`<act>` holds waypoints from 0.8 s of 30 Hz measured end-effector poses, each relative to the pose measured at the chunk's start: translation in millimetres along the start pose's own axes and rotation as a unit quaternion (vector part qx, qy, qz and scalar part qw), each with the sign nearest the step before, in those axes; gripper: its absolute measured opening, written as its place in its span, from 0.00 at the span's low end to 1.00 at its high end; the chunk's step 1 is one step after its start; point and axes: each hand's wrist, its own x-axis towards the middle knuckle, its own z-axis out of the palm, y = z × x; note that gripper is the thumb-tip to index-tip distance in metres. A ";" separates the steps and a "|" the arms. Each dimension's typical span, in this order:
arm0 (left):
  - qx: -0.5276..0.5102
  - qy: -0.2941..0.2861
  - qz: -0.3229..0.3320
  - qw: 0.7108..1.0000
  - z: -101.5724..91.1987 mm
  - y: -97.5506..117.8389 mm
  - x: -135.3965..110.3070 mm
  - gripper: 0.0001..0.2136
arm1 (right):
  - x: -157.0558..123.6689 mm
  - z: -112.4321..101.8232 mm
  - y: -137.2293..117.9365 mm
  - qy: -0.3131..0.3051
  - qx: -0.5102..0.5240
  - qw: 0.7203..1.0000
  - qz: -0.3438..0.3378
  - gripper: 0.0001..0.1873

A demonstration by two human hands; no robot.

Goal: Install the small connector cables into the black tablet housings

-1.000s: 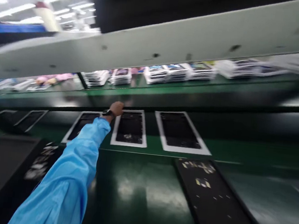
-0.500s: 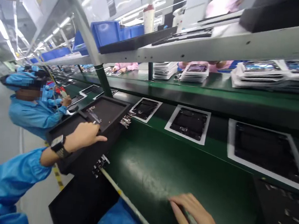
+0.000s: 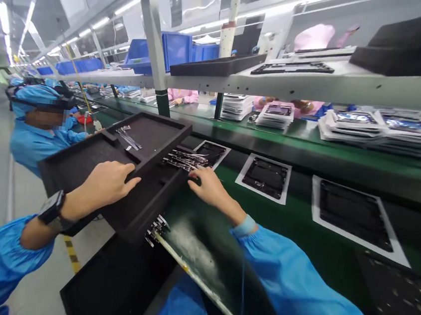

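My left hand (image 3: 108,183) grips the near edge of a black tray (image 3: 90,157), fingers over the rim and thumb apart. This tray is raised at a slant over a second black tray (image 3: 149,198). A few thin metallic strips (image 3: 129,138) lie in the upper one. More strips (image 3: 183,159) lie bunched at the far end of the lower tray. Right beside their ends is my right hand (image 3: 207,185), its thumb and fingers bent together; what they pinch, if anything, is hidden.
Black panels on white sheets (image 3: 263,178) line the green bench (image 3: 219,218). Small metal parts (image 3: 157,229) sit at the bench's near edge. A shelf (image 3: 296,86) overhangs the back. A co-worker in blue (image 3: 40,129) is at the left.
My right hand has moved from the bench's near side up and left to the strips. The upper tray has been lifted and shifted, uncovering the tray beneath; my left hand now holds its edge.
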 end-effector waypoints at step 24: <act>-0.034 -0.007 -0.078 0.996 29.9 -50.0 -44.4 0.13 | 192.2 39.3 -37.2 -0.130 -0.063 0.987 0.075 0.55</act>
